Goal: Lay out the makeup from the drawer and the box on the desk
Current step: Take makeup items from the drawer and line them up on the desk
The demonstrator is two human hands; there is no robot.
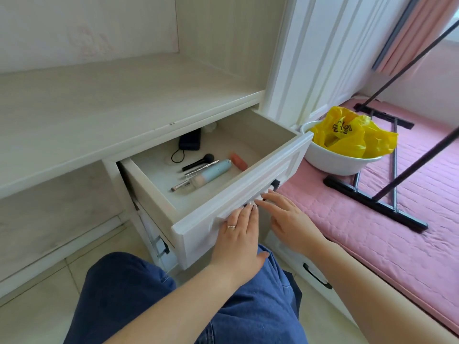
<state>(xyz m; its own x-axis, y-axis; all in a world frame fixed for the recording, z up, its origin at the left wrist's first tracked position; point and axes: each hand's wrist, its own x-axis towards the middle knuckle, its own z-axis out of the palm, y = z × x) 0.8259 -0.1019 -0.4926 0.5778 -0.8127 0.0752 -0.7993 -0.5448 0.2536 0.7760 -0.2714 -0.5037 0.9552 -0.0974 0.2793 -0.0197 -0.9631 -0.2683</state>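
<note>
- The table (pixel 104 100), a pale wooden surface at the far left, is seen bare in the part in view, so nothing appears to have been laid out yet.
- The drawer (pixel 238 184) below its right end is pulled well out, which leaves the makeup inside exposed for picking.
- The left hand (pixel 239 234) is laid flat on the drawer front with fingers straight, nothing gripped; the right hand (pixel 285 214) is spread beside it, fingertips at the dark handle, likewise holding nothing, probably steadying the drawer.
- A black pouch (pixel 190 142) is kept at the drawer's far end.
- A blue tube (pixel 216 170) lies mid-drawer, a pink stick (pixel 239 160) just right of it.
- A black brush (pixel 198 162) and thinner tools lie alongside the tube.
- No box can be seen.
</note>
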